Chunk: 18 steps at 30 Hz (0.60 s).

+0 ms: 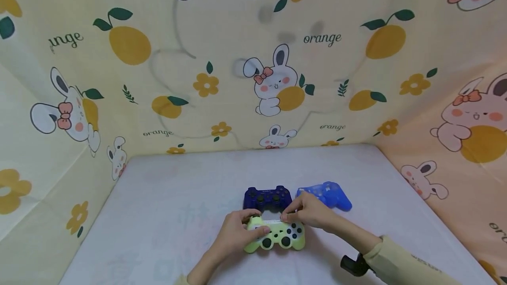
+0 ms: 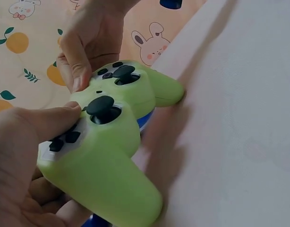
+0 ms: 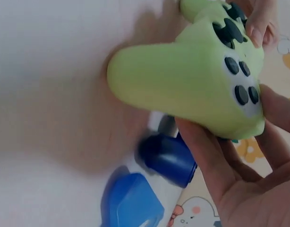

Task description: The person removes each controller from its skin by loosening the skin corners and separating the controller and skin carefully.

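Both hands hold a light green game controller [image 1: 279, 234] low over the table, its face with black sticks and buttons turned up and its two handles toward me. My left hand [image 1: 233, 234] grips the left end, the thumb lying on the face beside a stick [image 2: 101, 108] and the fingers curled beneath. At the far right edge, my right hand [image 1: 313, 213] pinches the controller between thumb and fingers, with some fingers under the body in the right wrist view. Just behind lies a dark blue controller [image 1: 267, 198], partly covered by the hands. A bright blue controller [image 1: 334, 197] lies behind my right hand.
A white-covered table [image 1: 178, 206] spreads under everything. Printed fabric [image 1: 222, 113] with rabbits and oranges rises at its back and along both sides. A black device [image 1: 354, 265] sits at my right sleeve.
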Tool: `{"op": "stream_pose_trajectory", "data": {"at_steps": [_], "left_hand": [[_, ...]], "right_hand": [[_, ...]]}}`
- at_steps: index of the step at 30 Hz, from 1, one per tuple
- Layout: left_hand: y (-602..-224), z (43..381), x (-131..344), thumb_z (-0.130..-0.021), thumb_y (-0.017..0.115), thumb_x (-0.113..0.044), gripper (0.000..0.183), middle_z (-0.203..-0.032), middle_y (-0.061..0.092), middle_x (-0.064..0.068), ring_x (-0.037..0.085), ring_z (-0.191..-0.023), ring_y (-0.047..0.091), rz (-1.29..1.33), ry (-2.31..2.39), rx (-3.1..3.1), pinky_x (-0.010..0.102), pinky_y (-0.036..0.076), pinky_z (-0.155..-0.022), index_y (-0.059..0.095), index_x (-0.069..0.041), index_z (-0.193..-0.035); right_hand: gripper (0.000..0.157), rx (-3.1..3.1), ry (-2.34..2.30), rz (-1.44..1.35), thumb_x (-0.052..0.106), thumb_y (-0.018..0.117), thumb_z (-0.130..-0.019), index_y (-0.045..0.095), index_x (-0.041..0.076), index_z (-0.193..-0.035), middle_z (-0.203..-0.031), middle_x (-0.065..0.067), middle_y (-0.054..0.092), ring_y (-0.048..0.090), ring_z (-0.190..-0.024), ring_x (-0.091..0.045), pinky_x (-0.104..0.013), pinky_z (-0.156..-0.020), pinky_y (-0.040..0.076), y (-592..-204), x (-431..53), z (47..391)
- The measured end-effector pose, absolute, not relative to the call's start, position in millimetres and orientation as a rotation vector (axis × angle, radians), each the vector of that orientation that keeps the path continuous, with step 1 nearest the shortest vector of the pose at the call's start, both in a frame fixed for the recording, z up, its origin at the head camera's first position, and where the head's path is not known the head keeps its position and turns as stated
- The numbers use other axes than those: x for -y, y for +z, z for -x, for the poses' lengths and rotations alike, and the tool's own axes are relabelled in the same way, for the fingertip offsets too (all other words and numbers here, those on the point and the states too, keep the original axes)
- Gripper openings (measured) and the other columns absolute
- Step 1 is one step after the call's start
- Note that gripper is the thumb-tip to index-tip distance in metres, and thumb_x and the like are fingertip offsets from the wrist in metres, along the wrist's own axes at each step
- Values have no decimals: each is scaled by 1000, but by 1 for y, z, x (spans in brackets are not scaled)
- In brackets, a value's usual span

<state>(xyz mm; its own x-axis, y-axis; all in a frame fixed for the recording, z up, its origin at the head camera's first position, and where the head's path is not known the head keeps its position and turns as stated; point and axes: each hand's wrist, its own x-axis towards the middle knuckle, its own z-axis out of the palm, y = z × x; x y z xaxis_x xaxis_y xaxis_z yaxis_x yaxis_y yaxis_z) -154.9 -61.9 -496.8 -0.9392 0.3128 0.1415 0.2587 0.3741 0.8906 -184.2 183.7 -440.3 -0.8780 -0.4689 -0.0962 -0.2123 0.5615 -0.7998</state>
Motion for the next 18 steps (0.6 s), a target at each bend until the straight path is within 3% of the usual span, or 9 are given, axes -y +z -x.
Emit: {"op": "stream_pose_trajectory", "data": {"at_steps": [5,12,18], "left_hand": [[-497,156,62,-80,81,-42,53,-97,69,-6,9,-84,62,-566,1651,-2566,28,50,-75,69,-4,-114],[-492,163,61,-80,81,-40,45,-92,64,-5,11,-73,56,-583,1565,-2546,27,48,-61,68,-7,-108],[-493,170,60,-78,82,-42,29,-86,63,-10,9,-75,58,-624,1504,-2520,27,49,-66,69,-19,-90]], "right_hand": [[14,-2481,-1338,413,17,78,-83,79,4,-88,-81,-2,71,62,-67,-16,-32,-52,52,-441,-180,182],[9,-2488,-1431,303,5,73,-81,79,1,-87,-87,-7,73,67,-72,-19,-35,-58,56,-439,-177,178],[6,-2541,-1382,378,8,75,-82,79,3,-84,-84,-5,73,65,-77,-17,-33,-61,55,-440,-174,177]]}}
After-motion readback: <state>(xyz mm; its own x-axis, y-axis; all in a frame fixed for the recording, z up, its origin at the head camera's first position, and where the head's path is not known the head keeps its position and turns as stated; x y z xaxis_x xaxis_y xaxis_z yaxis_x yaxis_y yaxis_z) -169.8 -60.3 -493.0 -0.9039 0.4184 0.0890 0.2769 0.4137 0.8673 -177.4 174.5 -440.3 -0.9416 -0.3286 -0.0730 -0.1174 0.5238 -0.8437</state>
